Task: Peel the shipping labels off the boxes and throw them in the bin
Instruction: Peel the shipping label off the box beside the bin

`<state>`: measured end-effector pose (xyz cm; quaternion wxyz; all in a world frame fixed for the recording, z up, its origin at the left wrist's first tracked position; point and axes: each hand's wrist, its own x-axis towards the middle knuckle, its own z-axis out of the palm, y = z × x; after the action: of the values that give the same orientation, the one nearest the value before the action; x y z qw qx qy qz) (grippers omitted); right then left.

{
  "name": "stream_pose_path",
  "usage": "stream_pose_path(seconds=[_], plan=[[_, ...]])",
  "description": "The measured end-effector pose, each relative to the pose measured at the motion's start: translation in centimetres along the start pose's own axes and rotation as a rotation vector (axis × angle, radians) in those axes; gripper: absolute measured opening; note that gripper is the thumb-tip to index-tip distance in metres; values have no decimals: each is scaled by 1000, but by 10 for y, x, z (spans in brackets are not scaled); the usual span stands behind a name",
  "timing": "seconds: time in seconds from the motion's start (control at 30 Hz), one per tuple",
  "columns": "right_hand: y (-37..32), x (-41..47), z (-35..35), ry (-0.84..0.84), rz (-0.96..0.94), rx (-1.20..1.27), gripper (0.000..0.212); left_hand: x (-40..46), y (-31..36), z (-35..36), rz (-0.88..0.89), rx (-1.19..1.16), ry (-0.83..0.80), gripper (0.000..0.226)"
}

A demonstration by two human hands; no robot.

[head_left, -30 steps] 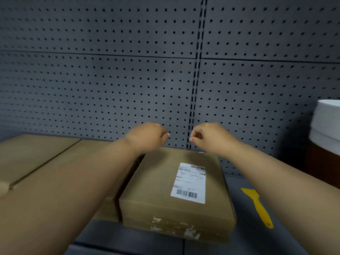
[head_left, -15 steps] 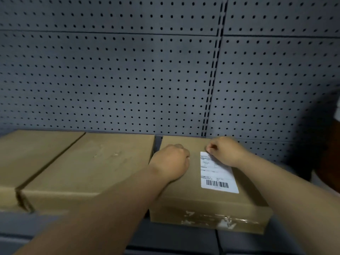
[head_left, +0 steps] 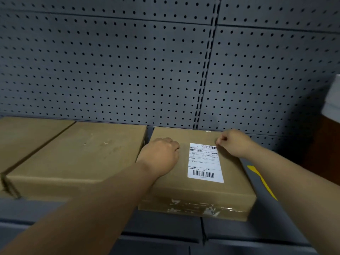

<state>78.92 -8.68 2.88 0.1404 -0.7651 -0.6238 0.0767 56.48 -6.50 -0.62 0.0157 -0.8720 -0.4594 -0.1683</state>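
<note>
A flat brown cardboard box (head_left: 233, 181) lies on a grey shelf, with a white shipping label (head_left: 204, 162) stuck flat on its top. My left hand (head_left: 160, 156) rests as a closed fist on the box top, just left of the label. My right hand (head_left: 232, 144) sits at the label's far right corner with thumb and finger pinched together there. Whether the corner is lifted is too small to tell. No bin is in view.
Two more brown boxes (head_left: 77, 153) (head_left: 24, 137) lie side by side to the left. A yellow scraper (head_left: 261, 179) lies on the shelf (head_left: 266, 218) right of the labelled box, partly under my right forearm. A grey pegboard wall (head_left: 128, 70) stands behind; a white and brown container (head_left: 331, 111) is at far right.
Both hands came down from the air onto the box top. My right hand shifted from the label's far left corner to its far right corner; the left fist stayed left of the label.
</note>
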Motion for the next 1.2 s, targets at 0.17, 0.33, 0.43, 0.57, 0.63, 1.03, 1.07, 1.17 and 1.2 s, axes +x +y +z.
stream_pose_path(seconds=[0.17, 0.33, 0.43, 0.57, 0.63, 1.03, 1.07, 1.17, 1.2], plan=[[0, -2, 7, 45, -21, 109, 25, -1, 4, -3, -19, 7, -8, 33], [2, -3, 12, 74, -23, 134, 25, -2, 5, -4, -31, 19, -17, 33], [1, -4, 15, 85, -17, 140, 27, -1, 6, -4, -32, 27, -13, 33], [1, -3, 18, 95, -9, 119, 31, -2, 6, -4, -27, 40, -6, 32], [1, -2, 19, 101, -8, 104, 30, -2, 6, -4, -25, 45, 2, 32], [1, -1, 18, 57, 13, 127, 31, 1, 7, -4, -13, 69, 6, 32], [1, -1, 18, 46, 18, 135, 31, 1, 6, -4, -12, 71, 7, 32], [1, 0, 15, 24, 33, 174, 32, 1, 6, -3, -9, 75, 15, 32], [2, 0, 14, 10, 37, 199, 32, 1, 6, -3, -8, 75, 16, 32]])
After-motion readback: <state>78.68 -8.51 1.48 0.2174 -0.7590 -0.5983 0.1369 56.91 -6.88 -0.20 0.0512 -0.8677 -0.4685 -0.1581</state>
